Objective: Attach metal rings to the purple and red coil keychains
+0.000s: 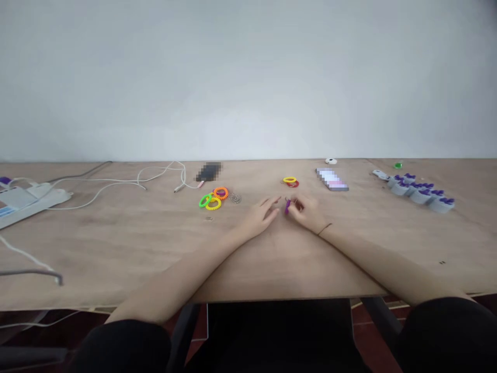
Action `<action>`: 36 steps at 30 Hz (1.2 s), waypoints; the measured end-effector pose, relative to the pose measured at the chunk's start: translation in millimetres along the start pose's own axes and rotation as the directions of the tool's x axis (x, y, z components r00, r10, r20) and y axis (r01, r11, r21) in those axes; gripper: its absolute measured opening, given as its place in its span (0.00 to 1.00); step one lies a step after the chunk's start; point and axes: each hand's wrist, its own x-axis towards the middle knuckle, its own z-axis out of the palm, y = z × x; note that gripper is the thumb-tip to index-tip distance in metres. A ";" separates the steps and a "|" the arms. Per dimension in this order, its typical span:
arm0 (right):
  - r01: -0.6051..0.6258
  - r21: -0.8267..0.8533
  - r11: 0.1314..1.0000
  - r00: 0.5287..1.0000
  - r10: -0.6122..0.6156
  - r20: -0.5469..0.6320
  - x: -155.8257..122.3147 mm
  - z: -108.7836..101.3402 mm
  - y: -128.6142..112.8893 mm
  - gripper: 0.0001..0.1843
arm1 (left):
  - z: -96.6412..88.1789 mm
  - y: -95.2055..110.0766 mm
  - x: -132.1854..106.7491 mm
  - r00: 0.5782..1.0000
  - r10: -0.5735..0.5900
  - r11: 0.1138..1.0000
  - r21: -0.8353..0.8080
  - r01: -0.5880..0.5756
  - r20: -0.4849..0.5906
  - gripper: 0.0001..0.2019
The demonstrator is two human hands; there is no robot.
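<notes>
My right hand (pixel 306 212) is closed, pinching a purple coil band (pixel 287 207) with a small metal ring showing at its top. Just to its left, my left hand (pixel 261 216) rests low over the table, empty, with its fingers stretched out and apart. Left of that hand lie several metal split rings (pixel 235 198), partly overlapping. Beside them is a group of coil bands: an orange one (pixel 220 193) with some purple inside it, a yellow one (pixel 213 204) and a green one (pixel 205 201). Beyond my hands, another yellow coil band (pixel 289 180) touches a red one (pixel 295 184).
A phone (pixel 332 179) lies at right, a white round object (pixel 331 161) behind it. Farther right stand several whitish cups with purple pieces (pixel 421 196). A dark device (pixel 208 171), white cables (pixel 97 181) and a power strip (pixel 58 194) occupy the left of the wooden table (pixel 128 248).
</notes>
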 end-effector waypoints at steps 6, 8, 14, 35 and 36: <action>0.197 0.025 0.980 0.978 -0.198 0.066 -6.6 3.7 -31.3 0.03 | -1.3 9.8 -2.9 0.997 -0.064 0.984 -0.169 0.056 -0.043 0.14; 0.204 0.037 0.978 0.976 -0.207 0.067 -5.5 4.0 -33.4 0.03 | -3.6 8.6 -3.2 0.993 -0.093 0.978 -0.195 0.076 -0.078 0.12; 0.181 0.044 0.983 0.982 -0.183 0.053 -4.0 2.4 -31.9 0.05 | -2.8 1.2 -1.9 0.958 -0.282 0.892 -0.380 0.243 -0.051 0.12; 0.178 0.108 0.978 0.974 -0.190 0.124 -2.7 2.4 -29.4 0.08 | -4.6 0.2 -2.5 0.958 -0.282 0.880 -0.411 0.238 -0.050 0.12; 0.179 0.106 0.978 0.974 -0.191 0.125 -2.9 2.5 -29.3 0.07 | -4.6 0.4 -2.5 0.958 -0.285 0.877 -0.415 0.241 -0.046 0.12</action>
